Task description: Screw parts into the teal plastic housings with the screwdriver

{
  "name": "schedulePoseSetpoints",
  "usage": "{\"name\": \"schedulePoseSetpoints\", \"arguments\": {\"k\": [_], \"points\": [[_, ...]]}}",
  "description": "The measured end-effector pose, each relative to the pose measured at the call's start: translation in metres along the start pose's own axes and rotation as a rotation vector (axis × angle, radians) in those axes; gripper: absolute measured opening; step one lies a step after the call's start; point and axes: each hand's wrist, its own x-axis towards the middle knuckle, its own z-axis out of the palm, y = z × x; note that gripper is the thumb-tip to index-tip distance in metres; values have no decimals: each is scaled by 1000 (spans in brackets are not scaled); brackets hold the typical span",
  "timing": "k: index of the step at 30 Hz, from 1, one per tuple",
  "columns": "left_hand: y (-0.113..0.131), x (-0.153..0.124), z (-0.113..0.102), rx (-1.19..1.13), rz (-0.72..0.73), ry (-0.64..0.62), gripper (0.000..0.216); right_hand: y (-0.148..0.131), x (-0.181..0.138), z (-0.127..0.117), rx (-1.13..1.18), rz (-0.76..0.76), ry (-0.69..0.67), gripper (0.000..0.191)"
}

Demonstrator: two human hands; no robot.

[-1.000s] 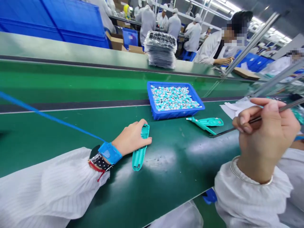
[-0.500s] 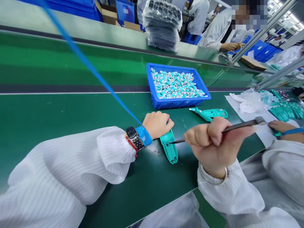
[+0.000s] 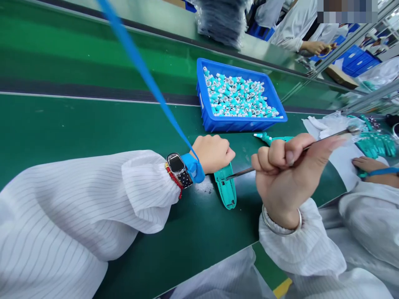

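Note:
My left hand point(image 3: 213, 153) is curled over the top end of a teal plastic housing point(image 3: 226, 189) and presses it onto the green bench point(image 3: 93, 133). A blue wrist strap and a watch sit on that wrist. My right hand point(image 3: 286, 174) is closed in a fist round a thin metal tool point(image 3: 240, 172). The tool's tip touches the housing just below my left fingers. A second teal housing point(image 3: 271, 139) lies behind my right hand, partly hidden by it.
A blue tray point(image 3: 241, 123) full of small teal and silver parts stands just beyond the hands. White paper point(image 3: 339, 158) with more teal housings lies at the right, beside another person's hand point(image 3: 369, 165). A wrapped stack of dark trays point(image 3: 222, 20) stands at the far side.
My right hand came from the right edge to the housing and set the tool tip on it. My left hand kept hold of the housing and turned it more upright in view.

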Motion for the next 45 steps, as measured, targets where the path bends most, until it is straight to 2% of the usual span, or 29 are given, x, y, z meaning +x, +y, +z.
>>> {"name": "schedulePoseSetpoints", "arguments": {"k": [3, 9, 17, 24, 31, 38, 45], "points": [[0, 0, 0, -5, -4, -1, 42, -1, 1, 1, -21, 13, 33, 50], [2, 1, -3, -8, -14, -22, 41, 2, -2, 3, -55, 39, -33, 39], [3, 1, -4, -16, -25, -45, 41, 6, -2, 4, -128, -66, -63, 31], [3, 0, -4, -32, -28, -37, 40, 5, -1, 3, -153, -111, -16, 33], [3, 1, -4, -14, -30, -41, 38, 9, -4, 5, -152, -104, -43, 28], [4, -1, -12, -29, 5, -93, 35, 12, -4, 11, -121, -103, -128, 36], [3, -1, -10, -27, 25, -111, 32, 20, -13, 18, -255, -186, -28, 28]]}}
